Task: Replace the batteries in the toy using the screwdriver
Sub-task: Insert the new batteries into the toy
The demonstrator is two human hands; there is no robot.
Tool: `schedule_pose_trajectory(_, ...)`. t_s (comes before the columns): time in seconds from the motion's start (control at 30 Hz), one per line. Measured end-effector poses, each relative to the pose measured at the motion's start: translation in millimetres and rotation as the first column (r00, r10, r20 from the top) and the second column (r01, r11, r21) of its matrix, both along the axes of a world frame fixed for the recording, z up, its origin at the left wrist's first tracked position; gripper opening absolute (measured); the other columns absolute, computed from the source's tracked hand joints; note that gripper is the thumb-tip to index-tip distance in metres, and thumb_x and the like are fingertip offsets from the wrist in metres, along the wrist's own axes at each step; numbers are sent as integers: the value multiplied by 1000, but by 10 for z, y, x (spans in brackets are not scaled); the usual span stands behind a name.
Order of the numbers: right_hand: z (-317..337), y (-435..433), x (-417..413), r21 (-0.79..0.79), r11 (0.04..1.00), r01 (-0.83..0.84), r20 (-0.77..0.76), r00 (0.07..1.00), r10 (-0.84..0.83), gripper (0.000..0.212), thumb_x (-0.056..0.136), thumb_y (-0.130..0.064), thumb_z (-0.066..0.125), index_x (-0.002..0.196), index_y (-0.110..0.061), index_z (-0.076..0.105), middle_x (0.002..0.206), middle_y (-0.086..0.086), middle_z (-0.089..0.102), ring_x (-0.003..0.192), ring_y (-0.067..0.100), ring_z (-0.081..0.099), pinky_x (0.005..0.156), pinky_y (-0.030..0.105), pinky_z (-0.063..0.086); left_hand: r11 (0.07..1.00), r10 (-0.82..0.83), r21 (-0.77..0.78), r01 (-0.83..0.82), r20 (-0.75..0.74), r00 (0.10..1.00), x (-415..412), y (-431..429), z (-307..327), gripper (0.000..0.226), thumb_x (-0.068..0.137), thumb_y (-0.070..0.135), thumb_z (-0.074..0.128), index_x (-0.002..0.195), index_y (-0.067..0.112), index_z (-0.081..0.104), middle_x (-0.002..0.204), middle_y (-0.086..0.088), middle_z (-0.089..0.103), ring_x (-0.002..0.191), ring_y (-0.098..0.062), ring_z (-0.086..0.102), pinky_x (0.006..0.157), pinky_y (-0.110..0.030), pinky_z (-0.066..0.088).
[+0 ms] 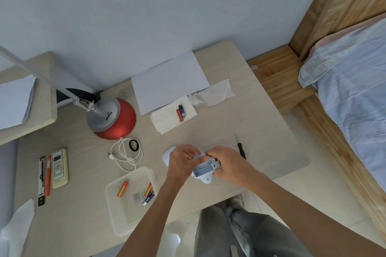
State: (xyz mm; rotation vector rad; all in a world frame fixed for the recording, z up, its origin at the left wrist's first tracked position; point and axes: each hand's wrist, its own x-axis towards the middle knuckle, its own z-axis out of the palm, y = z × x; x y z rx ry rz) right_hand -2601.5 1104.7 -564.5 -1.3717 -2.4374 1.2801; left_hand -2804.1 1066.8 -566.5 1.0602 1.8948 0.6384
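A pale blue toy [203,170] lies upside down on the desk with its battery compartment open and empty. My left hand [182,159] grips its far end and my right hand [226,162] grips its right side. The black-handled screwdriver [240,146] lies on the desk just right of my right hand, untouched. Two batteries [180,112], one red and one blue, rest on a tissue further back. A clear plastic tray [117,221] at the front left holds an orange battery [122,189] and two more batteries [149,194].
A red and silver desk lamp [110,117] stands at the back left, with a white cable [125,155] and a black hair band [134,145] in front of it. A remote control [59,168] and pens lie at the left. White paper [169,81] and tissues lie behind.
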Motion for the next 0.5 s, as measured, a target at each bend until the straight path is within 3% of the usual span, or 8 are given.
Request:
schedule_pose_trajectory(0.17, -10, -2, 1, -8, 1000, 1, -25, 1000, -1, 58, 82, -23, 87, 136, -27, 64, 122, -8, 70, 108, 9, 66, 98, 32, 58, 1000, 3, -3, -3, 61, 998, -64, -8, -83, 27, 67, 29, 102, 80, 28, 78, 91, 5, 76, 86, -17, 73, 83, -40, 66)
schedule_pose_trajectory(0.5, -3, 9, 29, -61, 998, 34, -69, 997, -38, 59, 80, -13, 85, 135, -28, 66, 119, -9, 72, 106, 7, 67, 96, 32, 60, 999, 24, 24, -25, 63, 998, -22, -41, -136, 26, 68, 26, 101, 82, 27, 78, 93, 6, 76, 89, -19, 71, 84, -38, 65)
